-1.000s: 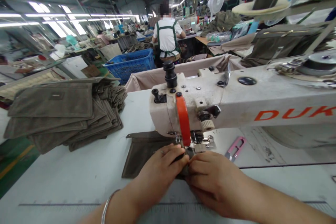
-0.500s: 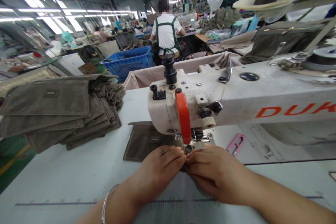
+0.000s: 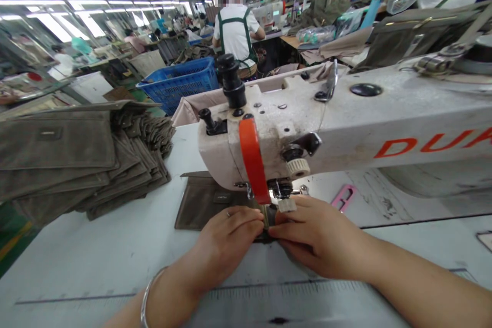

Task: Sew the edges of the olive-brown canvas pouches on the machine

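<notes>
The left hand and right hand meet fingertip to fingertip. Both pinch the near edge of the olive fabric piece, which lies under the sewing machine head mid-table. Pink snips lie just beyond the right hand. A fabric stack sits at the table's left edge.

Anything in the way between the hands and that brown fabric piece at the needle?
Nothing visible. The left hand and right hand hold the brown fabric piece directly, just before the presser foot; the pink snips lie apart, to the right.
</notes>
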`<action>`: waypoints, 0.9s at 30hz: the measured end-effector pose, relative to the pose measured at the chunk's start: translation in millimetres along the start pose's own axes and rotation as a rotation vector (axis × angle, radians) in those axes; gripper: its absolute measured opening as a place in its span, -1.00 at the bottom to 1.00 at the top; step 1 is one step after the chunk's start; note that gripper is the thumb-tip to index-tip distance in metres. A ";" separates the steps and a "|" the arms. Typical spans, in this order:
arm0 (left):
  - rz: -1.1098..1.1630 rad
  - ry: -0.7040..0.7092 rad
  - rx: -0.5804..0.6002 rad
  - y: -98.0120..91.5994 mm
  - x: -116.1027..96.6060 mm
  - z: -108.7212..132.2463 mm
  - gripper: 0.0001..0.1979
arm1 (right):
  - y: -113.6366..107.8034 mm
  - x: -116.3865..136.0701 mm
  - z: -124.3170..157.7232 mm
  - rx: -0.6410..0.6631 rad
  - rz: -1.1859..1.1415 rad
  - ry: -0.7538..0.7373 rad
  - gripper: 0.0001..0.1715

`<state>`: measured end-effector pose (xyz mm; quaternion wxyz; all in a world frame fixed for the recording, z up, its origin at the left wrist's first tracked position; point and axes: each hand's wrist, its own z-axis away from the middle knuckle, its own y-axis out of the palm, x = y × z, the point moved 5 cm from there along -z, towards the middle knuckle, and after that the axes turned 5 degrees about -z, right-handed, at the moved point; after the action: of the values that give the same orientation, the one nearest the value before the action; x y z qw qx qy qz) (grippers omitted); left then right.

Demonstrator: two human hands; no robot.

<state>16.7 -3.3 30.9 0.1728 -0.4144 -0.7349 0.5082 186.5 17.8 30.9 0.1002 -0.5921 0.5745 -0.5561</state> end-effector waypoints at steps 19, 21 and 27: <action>0.060 -0.002 0.056 1.2 6.7 -3.7 -0.82 | 8.1 0.9 0.1 0.025 0.042 0.072 -0.76; 0.047 0.013 0.044 0.6 6.6 -5.9 -0.82 | 9.0 0.2 0.0 0.010 0.045 0.081 -0.74; 0.040 0.007 0.067 1.4 15.6 -17.5 -0.81 | 12.3 -7.1 -0.1 0.014 0.096 0.152 -0.59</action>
<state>19.9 19.8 34.5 0.1788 -0.4248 -0.7084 0.5346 181.4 19.6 17.7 0.0868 -0.5193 0.6043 -0.5981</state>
